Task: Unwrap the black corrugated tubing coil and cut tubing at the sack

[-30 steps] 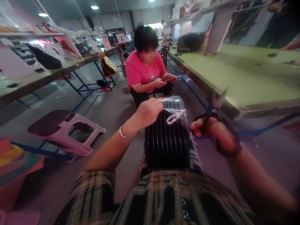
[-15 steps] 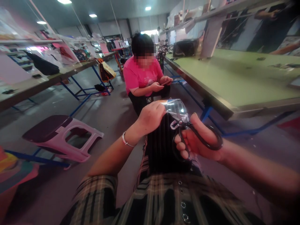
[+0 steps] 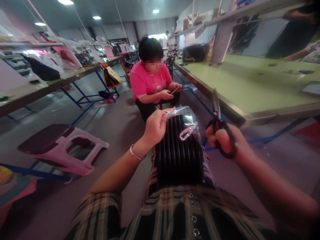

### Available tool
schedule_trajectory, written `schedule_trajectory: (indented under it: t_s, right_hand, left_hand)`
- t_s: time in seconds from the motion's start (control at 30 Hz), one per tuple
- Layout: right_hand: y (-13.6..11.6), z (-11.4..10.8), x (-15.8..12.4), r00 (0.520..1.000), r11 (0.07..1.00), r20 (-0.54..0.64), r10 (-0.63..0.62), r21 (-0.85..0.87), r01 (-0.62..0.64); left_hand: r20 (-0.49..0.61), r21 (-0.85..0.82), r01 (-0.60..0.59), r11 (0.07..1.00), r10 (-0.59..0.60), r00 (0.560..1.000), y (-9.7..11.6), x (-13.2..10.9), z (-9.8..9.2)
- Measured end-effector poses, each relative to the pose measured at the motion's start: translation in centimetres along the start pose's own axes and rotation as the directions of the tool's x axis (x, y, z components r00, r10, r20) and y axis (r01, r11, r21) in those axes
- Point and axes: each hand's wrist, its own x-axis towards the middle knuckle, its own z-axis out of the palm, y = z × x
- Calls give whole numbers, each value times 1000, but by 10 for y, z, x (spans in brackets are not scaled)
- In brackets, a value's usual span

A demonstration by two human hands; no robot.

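A black bundle with ridged rows [image 3: 180, 156] rests on my lap, its far end partly covered by clear plastic film [image 3: 188, 116]. My left hand [image 3: 154, 128] is closed in a pinch on the near-left edge of this film, and a strip sticks out past the fingertips. A loose loop of the film lies on top of the ridges. To the right of the bundle and apart from it, my right hand [image 3: 223, 138] grips black-handled scissors [image 3: 216, 108]. Their blades point up and away from me, slightly blurred.
In front of me a person in a pink top [image 3: 150, 80] sits low, holding a phone. A green-topped table [image 3: 250, 86] runs along the right, with another person behind it. At left stand a plastic stool [image 3: 62, 146] and a long workbench [image 3: 75, 75].
My right hand has drawn the scissors away from the film, rightward, and turned the blades upward. My left hand has shifted slightly left, still pinching the film, and more ridges show.
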Motion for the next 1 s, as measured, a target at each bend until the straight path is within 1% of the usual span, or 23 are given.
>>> schedule_trajectory:
  t_s: [0.03, 0.07, 0.1, 0.17, 0.27, 0.37, 0.47, 0.57, 0.73, 0.83, 0.9, 0.97, 1.0]
  right_hand:
    - [5, -3, 2, 995, 991, -67, -73, -119, 65]
    - [11, -5, 5, 985, 968, -110, -131, -229, 103]
    - [17, -5, 8, 977, 938, -133, -170, -325, 119]
    - [27, -1, 16, 968, 873, -142, -206, -474, 117]
    - [33, 11, 24, 963, 785, -119, -242, -607, 123]
    - [30, 19, 30, 963, 743, -82, -257, -654, 142]
    - [27, 20, 36, 960, 728, -76, -268, -668, 151]
    - [27, 18, 40, 959, 740, -105, -265, -659, 132]
    - [26, 14, 42, 959, 807, -205, -197, -589, 40]
    - [28, 11, 46, 958, 865, -238, -158, -501, 18]
    - [32, 8, 52, 959, 912, -255, -121, -411, 5]
    - [38, 6, 57, 956, 953, -280, -87, -303, -3]
    - [42, 5, 60, 953, 969, -296, -71, -249, -5]
  left_hand:
    - [-35, -24, 32, 999, -33, 999, -1, -2, 2]
    - [-57, -43, 56, 997, -58, 997, -2, -3, 4]
    - [-65, -58, 75, 996, -78, 995, -2, -3, 6]
    - [-56, -79, 99, 992, -103, 993, -4, -2, 10]
    - [-35, -104, 86, 991, -90, 995, -6, 1, 11]
    - [45, -117, 42, 992, -37, 998, -6, 3, 8]
    - [109, -107, 41, 993, -29, 994, -6, 4, 5]
    - [114, -118, 52, 992, -39, 993, -9, 5, 5]
    - [93, -76, 46, 996, -39, 995, -11, 12, 8]
    - [85, -53, 44, 998, -40, 996, -10, 16, 7]
    - [98, -64, 47, 997, -41, 994, -11, 17, 6]
    - [112, -102, 76, 992, -65, 992, -15, 17, 6]
    - [121, -137, 111, 984, -94, 988, -17, 17, 7]
